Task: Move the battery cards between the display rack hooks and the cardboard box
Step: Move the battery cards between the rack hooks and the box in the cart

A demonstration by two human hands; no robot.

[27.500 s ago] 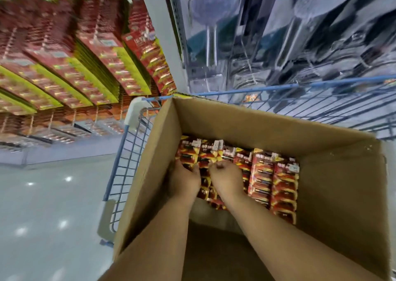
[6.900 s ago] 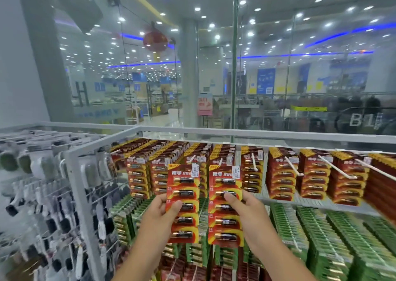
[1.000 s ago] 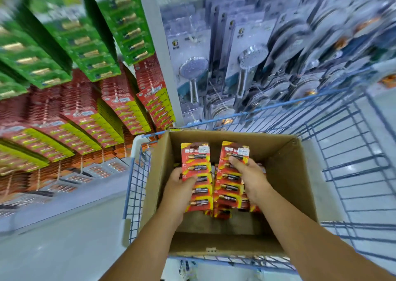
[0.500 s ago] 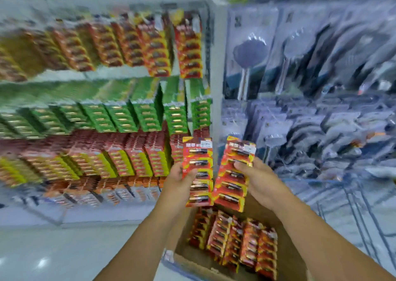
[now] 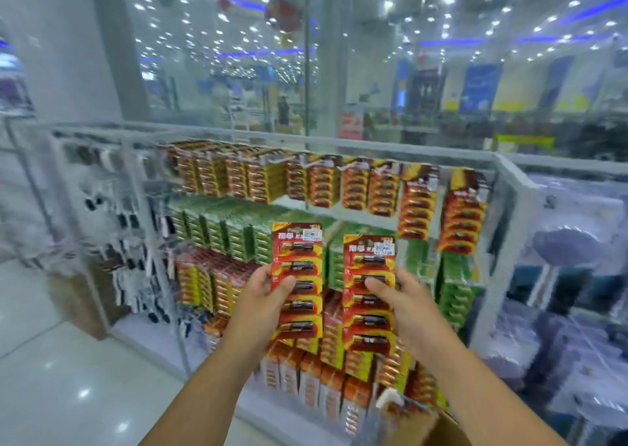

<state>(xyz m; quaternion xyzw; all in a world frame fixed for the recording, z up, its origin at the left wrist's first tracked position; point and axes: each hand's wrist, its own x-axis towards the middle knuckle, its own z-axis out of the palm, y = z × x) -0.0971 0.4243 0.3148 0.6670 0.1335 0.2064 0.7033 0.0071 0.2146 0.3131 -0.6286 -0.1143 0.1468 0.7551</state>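
Two red battery cards are held upright in front of the display rack [image 5: 503,187], side by side and apart. The left card [image 5: 297,279] is gripped by the left hand [image 5: 263,301], thumb across its face and fingers behind. The right card [image 5: 368,292] is pinched by the right hand [image 5: 404,306] likewise. A corner of the cardboard box [image 5: 438,428] is seen below the rack, beneath the right forearm.

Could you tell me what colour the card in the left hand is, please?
Red with yellow trim, on the battery card; head view.
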